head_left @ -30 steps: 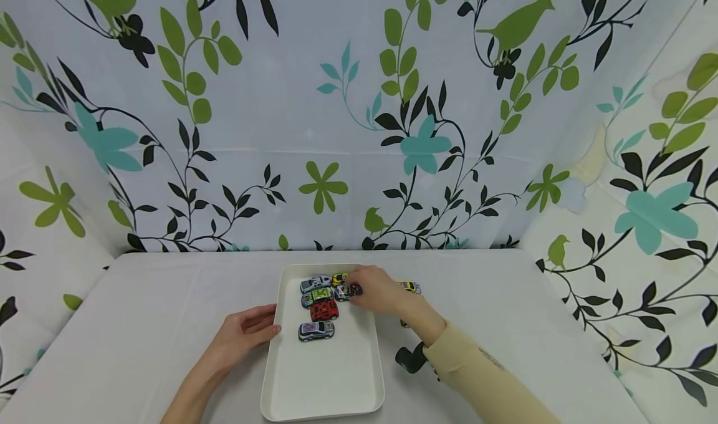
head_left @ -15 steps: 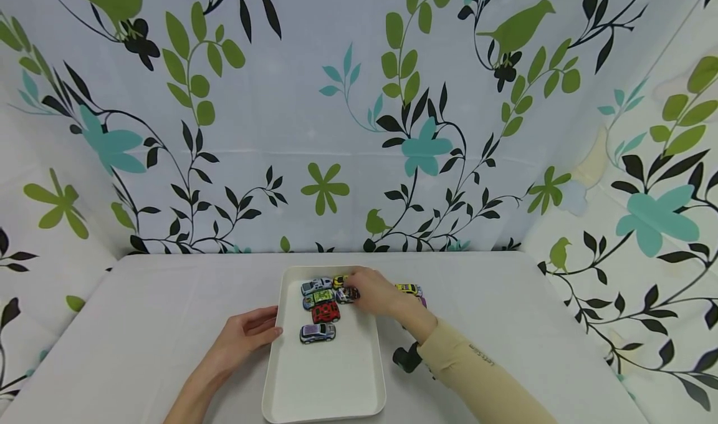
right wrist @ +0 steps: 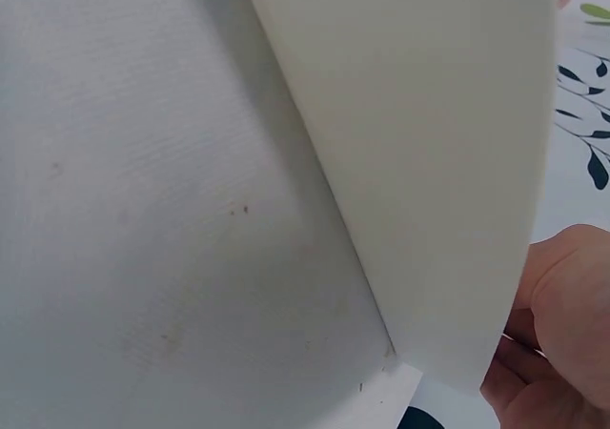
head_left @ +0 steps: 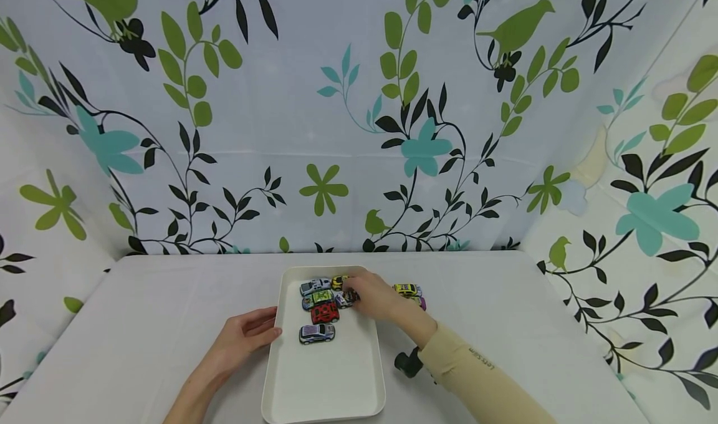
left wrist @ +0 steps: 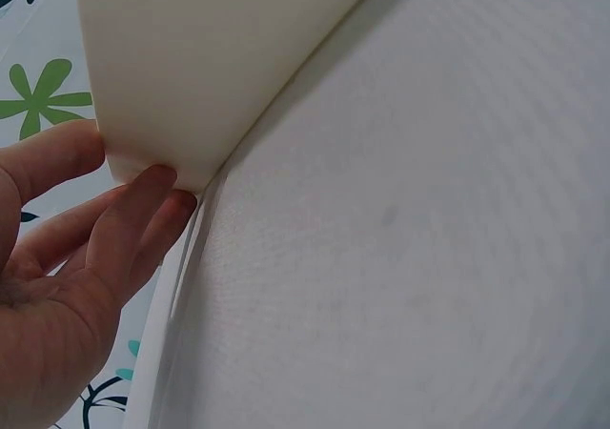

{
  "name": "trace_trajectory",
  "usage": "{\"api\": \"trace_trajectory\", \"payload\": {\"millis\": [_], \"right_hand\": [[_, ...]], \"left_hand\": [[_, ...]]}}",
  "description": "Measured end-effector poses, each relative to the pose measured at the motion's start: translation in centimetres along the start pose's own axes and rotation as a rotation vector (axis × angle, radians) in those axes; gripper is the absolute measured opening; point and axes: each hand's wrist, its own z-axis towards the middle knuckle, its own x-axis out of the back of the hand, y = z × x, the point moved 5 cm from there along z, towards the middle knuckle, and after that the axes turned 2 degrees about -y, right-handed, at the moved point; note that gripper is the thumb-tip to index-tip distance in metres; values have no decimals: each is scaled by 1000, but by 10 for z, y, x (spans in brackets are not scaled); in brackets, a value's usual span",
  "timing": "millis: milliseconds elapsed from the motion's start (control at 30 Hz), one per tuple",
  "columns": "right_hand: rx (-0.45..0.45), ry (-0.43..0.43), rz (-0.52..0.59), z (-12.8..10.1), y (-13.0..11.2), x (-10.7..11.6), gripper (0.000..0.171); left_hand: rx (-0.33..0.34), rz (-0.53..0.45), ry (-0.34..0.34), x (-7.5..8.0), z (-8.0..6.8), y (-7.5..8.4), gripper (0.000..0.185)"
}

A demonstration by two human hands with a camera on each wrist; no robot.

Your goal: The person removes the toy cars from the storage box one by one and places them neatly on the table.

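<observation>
With the long white rectangular plastic tray (head_left: 336,380) steadied by the flat, relaxed left hand (head_left: 244,337), the small multicoloured toy car (head_left: 346,297) pinched by the right hand (head_left: 373,296) inside the tray's far end is best set down gently beside the others.

Six toy cars (head_left: 316,332) left of right hand (head_left: 374,295), two cars (head_left: 407,290) right; one tray (head_left: 324,386).

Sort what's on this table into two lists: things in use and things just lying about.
In use:
- white tray, with the left hand touching its left edge
- toy cars in the tray: red, green, two silver-blue
- small car at the right hand

Lying about:
- yellow car and purple car on the table beside the tray
- black object under the right forearm
</observation>
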Motion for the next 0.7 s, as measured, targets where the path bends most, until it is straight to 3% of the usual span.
{"api": "trace_trajectory", "payload": {"millis": [433, 700], "right_hand": [[3, 14, 31, -6, 0, 3, 34], [57, 80, 55, -13, -5, 18, 31]], "left_hand": [[-14, 7, -14, 1, 1, -1, 60], [-11, -3, -11, 2, 2, -1, 60]]}}
